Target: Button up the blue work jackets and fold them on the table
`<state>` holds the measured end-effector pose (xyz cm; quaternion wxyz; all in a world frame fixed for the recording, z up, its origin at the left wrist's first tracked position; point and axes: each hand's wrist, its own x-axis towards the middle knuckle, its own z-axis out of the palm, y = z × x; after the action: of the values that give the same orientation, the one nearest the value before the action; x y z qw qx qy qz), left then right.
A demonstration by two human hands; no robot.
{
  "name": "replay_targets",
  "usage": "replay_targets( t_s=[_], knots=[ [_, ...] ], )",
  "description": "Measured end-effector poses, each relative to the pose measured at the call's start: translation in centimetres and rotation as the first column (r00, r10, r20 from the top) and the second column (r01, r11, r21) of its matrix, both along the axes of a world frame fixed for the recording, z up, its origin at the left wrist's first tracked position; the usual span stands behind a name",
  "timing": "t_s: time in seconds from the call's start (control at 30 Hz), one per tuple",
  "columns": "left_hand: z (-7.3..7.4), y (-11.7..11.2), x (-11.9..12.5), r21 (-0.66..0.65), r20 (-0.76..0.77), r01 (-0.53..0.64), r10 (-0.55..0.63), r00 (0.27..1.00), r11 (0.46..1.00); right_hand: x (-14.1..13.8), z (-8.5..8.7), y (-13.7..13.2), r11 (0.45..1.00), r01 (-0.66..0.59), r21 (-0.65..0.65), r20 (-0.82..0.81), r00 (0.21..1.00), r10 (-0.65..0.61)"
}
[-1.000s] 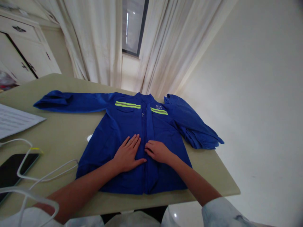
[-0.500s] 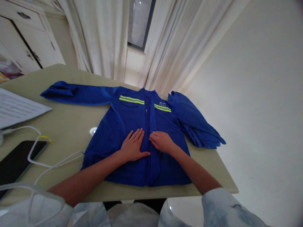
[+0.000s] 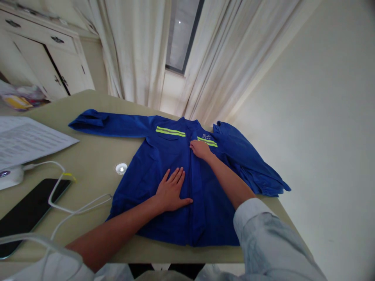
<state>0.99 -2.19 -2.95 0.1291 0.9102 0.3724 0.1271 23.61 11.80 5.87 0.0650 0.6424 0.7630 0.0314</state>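
A blue work jacket [image 3: 164,152] with yellow-green reflective chest stripes lies front up on the table, its collar away from me. My left hand [image 3: 170,191] presses flat on the lower front, fingers spread, just left of the zipper line. Higher up, at chest level, my right hand [image 3: 200,149] is pinched closed on the jacket's zipper [image 3: 191,168], beside the right stripe. The small pull itself is hidden by my fingers. One sleeve stretches out to the left; the other is folded down along the right side.
On the table [image 3: 96,164] at left are printed paper sheets [image 3: 32,138], a dark phone [image 3: 32,210], a white cable [image 3: 54,191] and a white device [image 3: 10,177]. A small shiny round object [image 3: 121,168] lies beside the jacket. Curtains [image 3: 137,50] and a wall [image 3: 316,117] stand beyond.
My right hand has slid up the jacket front along the zipper, from mid-front to chest height. My left hand keeps its place on the cloth. The view has shifted slightly.
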Motion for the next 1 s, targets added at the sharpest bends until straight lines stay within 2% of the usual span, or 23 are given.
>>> replay_targets(
  t_s=[0.17, 0.23, 0.3, 0.4, 0.5, 0.6, 0.67, 0.7, 0.73, 0.77, 0.8, 0.83, 0.9, 0.93, 0.97, 1.0],
  knots=[
    [-0.2, 0.0, -0.1, 0.003, 0.002, 0.012, -0.012, 1.0, 1.0, 0.2, -0.4, 4.3, 0.991, 0.115, 0.069, -0.06, 0.992, -0.111],
    [-0.1, 0.1, -0.2, -0.003, 0.014, 0.018, -0.018, 1.0, 1.0, 0.1, -0.6, 4.7, 0.984, 0.153, 0.094, -0.106, 0.984, -0.143],
    [0.1, 0.1, -0.4, -0.003, 0.031, 0.024, -0.024, 0.999, 1.0, -0.2, -0.9, 3.9, 0.976, 0.18, 0.123, -0.156, 0.975, -0.16],
    [0.6, 0.0, -0.5, 0.003, 0.063, 0.019, -0.019, 0.998, 1.0, -0.6, -1.8, 0.3, 0.961, 0.205, 0.184, -0.242, 0.957, -0.158],
    [1.6, 0.7, -0.8, 0.043, 0.069, -0.018, 0.015, 0.998, 0.999, -0.7, -3.5, -5.1, 0.967, 0.124, 0.224, -0.377, 0.926, -0.032],
    [3.3, 3.9, -2.1, 0.108, -0.005, -0.095, 0.096, 0.995, 0.99, -0.8, -5.6, -10.4, 0.985, -0.018, 0.173, -0.431, 0.898, 0.092],
    [4.6, 7.7, -4.0, 0.094, -0.044, -0.25, 0.255, 0.966, 0.964, -1.0, -6.7, -12.7, 0.987, -0.059, 0.147, -0.44, 0.89, 0.119],
    [5.2, 9.8, -5.2, 0.067, -0.03, -0.37, 0.372, 0.928, 0.927, -1.0, -7.1, -13.4, 0.987, -0.06, 0.146, -0.449, 0.885, 0.121],
    [5.6, 11.9, -6.7, 0.043, 0.018, -0.502, 0.502, 0.865, 0.864, -1.1, -7.3, -13.8, 0.987, -0.053, 0.149, -0.461, 0.88, 0.117],
    [5.9, 13.9, -8.3, 0.029, 0.101, -0.649, 0.644, 0.759, 0.76, -1.1, -7.5, -14.0, 0.988, -0.045, 0.151, -0.472, 0.874, 0.112],
    [6.1, 15.6, -10.0, 0.014, 0.207, -0.775, 0.756, 0.62, 0.632, -1.2, -7.5, -14.0, 0.988, -0.036, 0.152, -0.482, 0.87, 0.106],
    [6.1, 17.0, -11.7, -0.024, 0.306, -0.861, 0.823, 0.478, 0.509, -1.2, -7.5, -13.9, 0.988, -0.032, 0.151, -0.49, 0.866, 0.103],
    [5.6, 18.9, -14.6, -0.182, 0.391, -0.935, 0.895, 0.214, 0.304, -1.1, -7.4, -13.7, 0.988, -0.034, 0.152, -0.503, 0.858, 0.107],
    [5.3, 19.4, -15.7, -0.258, 0.365, -0.938, 0.922, 0.126, 0.23, -1.0, -7.4, -13.6, 0.988, -0.038, 0.153, -0.511, 0.853, 0.112],
    [5.0, 19.8, -16.6, -0.307, 0.322, -0.935, 0.944, 0.074, 0.178, -1.0, -7.4, -13.5, 0.987, -0.041, 0.154, -0.519, 0.847, 0.116],
    [4.8, 20.0, -17.1, -0.323, 0.282, -0.935, 0.958, 0.055, 0.148, -1.0, -7.4, -13.5, 0.987, -0.042, 0.155, -0.527, 0.841, 0.119]
  ],
)
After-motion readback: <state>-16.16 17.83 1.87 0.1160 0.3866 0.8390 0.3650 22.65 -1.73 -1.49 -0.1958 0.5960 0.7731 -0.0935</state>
